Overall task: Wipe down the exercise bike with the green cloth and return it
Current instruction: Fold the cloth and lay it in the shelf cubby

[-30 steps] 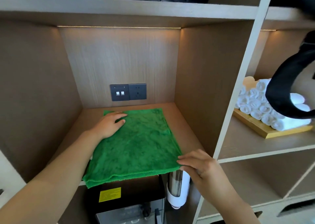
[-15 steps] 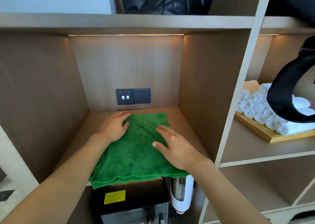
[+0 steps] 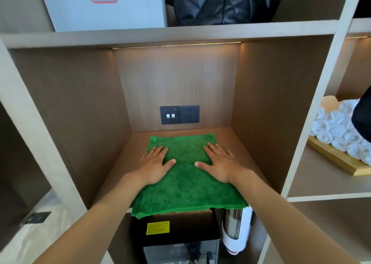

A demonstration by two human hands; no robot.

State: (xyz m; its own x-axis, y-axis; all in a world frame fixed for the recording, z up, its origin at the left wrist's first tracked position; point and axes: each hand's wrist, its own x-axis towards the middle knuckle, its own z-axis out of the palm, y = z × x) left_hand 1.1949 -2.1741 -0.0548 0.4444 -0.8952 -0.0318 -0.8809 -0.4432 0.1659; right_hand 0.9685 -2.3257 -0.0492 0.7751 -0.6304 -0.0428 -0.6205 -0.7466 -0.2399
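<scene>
**Cloth back on its shelf**

Though no bike is in view, the cloth (image 3: 188, 175) lies spread flat on the shelf (image 3: 239, 143) of the middle cubby, its near edge hanging over the front lip at 6 o'clock. The left hand (image 3: 155, 166) presses its 9 o'clock side and the right hand (image 3: 217, 166) its 3 o'clock side, both palms down with fingers straight and slightly apart, gripping nothing. The socket (image 3: 179, 114) sits on the back wall at 12 o'clock. Judging by this, the return looks nearly complete; only lifting both hands away seems left.
</scene>
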